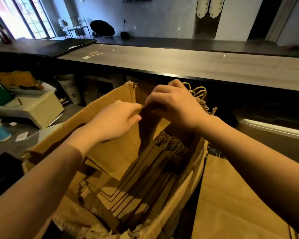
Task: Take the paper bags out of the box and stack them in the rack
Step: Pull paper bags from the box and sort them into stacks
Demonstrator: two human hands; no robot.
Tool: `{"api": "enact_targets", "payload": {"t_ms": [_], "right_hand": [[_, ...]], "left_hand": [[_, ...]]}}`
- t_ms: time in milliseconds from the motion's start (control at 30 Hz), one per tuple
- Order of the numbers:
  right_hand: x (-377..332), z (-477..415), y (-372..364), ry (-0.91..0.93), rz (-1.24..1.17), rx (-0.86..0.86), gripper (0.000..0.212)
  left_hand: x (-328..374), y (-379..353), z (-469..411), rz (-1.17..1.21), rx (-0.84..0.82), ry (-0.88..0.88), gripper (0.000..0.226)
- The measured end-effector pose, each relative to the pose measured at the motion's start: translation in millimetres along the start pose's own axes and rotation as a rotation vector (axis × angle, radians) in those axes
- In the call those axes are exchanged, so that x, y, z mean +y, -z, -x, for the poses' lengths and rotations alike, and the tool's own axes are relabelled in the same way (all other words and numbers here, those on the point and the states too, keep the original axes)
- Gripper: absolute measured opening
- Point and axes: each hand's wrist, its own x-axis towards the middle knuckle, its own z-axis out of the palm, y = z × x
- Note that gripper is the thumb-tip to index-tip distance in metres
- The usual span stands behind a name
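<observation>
Paper bags (pixel 128 187), flat, brown and rope-handled, are standing packed on edge inside the open cardboard box (pixel 100 109), whose torn walls are crowding them closely. Above the box, beneath the long bench (pixel 179 64), open room is showing. The left hand (pixel 116 120) and right hand (pixel 173 106) are pinching the top edge of 1 raised bag (pixel 121 149), fingers (pixel 136 118) narrowly closed on it.

box (pixel 100 111) open-topped, countertop (pixel 197 66) overhanging beyond

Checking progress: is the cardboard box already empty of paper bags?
No, many paper bags remain packed inside the cardboard box.
</observation>
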Motion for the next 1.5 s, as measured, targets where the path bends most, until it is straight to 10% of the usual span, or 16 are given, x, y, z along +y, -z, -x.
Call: {"api": "enact_targets", "payload": {"t_ms": [333, 733, 1000, 1300, 1500], "right_hand": [[17, 39, 48, -0.215, -0.056, 0.520, 0.056], [14, 129, 57, -0.932, -0.824, 0.760, 0.119], [-1, 204, 40, -1.215, -1.520, 0.739, 0.083], [-9, 332, 28, -1.624, -1.485, 0.722, 0.076], [-35, 395, 24, -1.897, -1.386, 0.769, 0.051]], "left_hand": [[72, 85, 3, -0.086, 0.032, -0.097, 0.015], [142, 74, -25, 0.302, -0.043, -0.080, 0.022], [197, -31, -56, 0.958, 0.088, 0.103, 0.015], [252, -148, -28, 1.152, 0.016, 0.230, 0.016], [259, -219, 7, 1.121, -0.355, 0.374, 0.027]]}}
